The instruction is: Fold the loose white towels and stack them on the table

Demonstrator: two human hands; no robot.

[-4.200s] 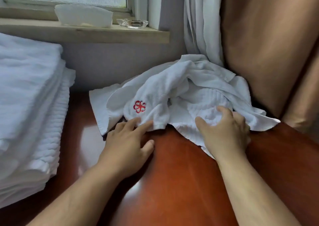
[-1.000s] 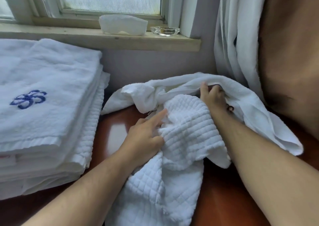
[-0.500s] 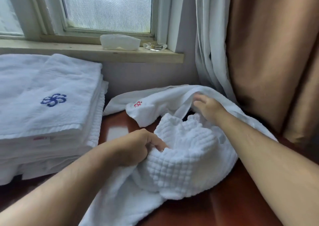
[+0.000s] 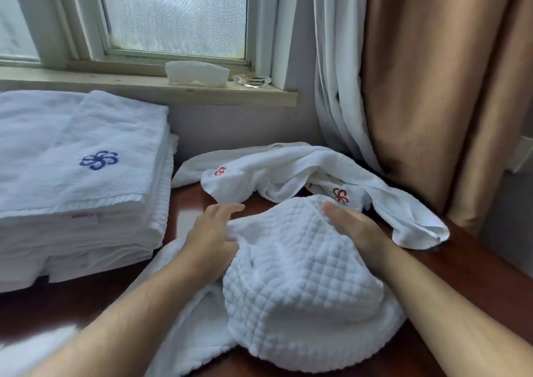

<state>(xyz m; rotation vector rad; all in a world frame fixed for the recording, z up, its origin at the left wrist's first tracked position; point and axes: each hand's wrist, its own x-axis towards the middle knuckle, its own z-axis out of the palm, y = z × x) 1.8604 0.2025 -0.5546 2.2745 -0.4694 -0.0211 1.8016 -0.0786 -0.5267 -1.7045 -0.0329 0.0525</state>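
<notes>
Waffle-weave towel (image 4: 302, 275) lies bunched near-centre on the tabletop (image 4: 476, 267). Left hand (image 4: 212, 232) and right hand (image 4: 353, 226) press its far edges, fingers straight. Folded towel stack (image 4: 86, 175) sits left across bare wood.

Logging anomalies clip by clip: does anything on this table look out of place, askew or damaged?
Nothing stands out. The waffle towel lies bunched under the left hand and right hand, red-logo towels crumpled behind it, expected mid-task. The folded stack sits tidy; nothing spilled or torn.
</notes>
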